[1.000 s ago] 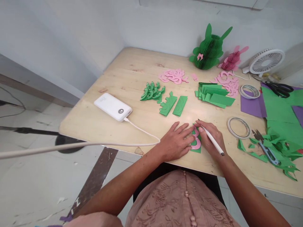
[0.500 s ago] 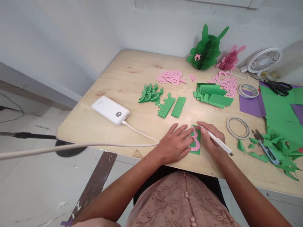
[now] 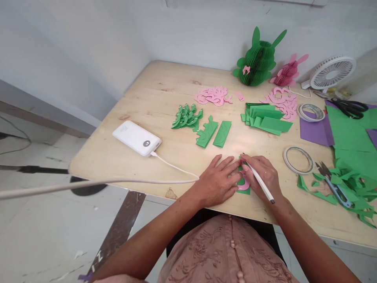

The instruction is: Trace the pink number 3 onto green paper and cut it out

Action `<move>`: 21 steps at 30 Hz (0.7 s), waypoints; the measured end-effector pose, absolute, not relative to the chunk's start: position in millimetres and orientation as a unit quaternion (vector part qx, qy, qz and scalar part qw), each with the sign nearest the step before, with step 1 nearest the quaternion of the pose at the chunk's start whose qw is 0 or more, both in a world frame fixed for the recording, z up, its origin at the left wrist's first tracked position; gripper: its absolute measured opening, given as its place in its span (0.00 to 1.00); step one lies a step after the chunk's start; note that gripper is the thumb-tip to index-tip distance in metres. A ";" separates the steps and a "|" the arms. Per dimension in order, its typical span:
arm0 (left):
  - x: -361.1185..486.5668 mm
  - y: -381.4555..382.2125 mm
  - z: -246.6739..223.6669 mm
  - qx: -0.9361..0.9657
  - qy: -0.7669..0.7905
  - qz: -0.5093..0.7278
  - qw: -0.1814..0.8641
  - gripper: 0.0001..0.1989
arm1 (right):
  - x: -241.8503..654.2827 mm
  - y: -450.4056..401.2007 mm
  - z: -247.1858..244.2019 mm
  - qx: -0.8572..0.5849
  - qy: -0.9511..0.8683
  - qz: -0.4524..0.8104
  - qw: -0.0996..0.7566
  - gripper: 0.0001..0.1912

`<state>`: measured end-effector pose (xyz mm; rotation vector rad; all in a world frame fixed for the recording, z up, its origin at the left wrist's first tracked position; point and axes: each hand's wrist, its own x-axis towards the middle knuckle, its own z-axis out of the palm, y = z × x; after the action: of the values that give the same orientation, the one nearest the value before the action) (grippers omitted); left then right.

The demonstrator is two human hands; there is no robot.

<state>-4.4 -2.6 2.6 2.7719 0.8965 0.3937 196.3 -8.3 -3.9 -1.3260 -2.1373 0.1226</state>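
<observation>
My left hand (image 3: 218,179) lies flat at the table's front, fingers spread, its fingertips on a pink paper cutout (image 3: 244,183). The curved cutout lies on a small green paper strip (image 3: 244,192), which my hands partly cover. In my right hand (image 3: 263,173) a slim white pen (image 3: 260,182) is gripped, its dark tip pointing away from me near the strip's far end. Beyond my hands lie a plain green strip (image 3: 222,134) with a drawn curved outline and a partly cut green piece (image 3: 207,133).
A white power bank (image 3: 134,135) with a cable is at left. Green cutouts (image 3: 187,116), pink cutouts (image 3: 213,95) and folded green strips (image 3: 268,119) lie further back. At right are tape rolls (image 3: 298,160), scissors (image 3: 335,186), green scraps, a fan (image 3: 332,74) and paper rabbits (image 3: 259,63).
My right hand and the pen have moved slightly left and away from me, over the cutout's far part, and the pen stands at a steeper angle. My left hand stays nearly still.
</observation>
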 end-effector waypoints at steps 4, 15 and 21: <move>-4.4 -2.7 2.4 0.937 0.304 0.136 0.106 0.16 | 195.6 -7.8 -2.4 -0.500 -0.814 0.038 0.294 0.17; -4.5 -3.1 1.0 0.937 0.307 0.131 0.101 0.16 | 194.8 -7.6 -2.0 -0.491 -0.820 0.018 0.294 0.16; -4.3 -3.1 1.9 0.937 0.309 0.128 0.103 0.17 | 194.3 -7.9 -1.9 -0.494 -0.817 0.026 0.295 0.16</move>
<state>-4.3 -3.1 1.9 2.7641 0.9122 0.3764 194.3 -7.9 -1.9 -1.3156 -2.1755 0.0705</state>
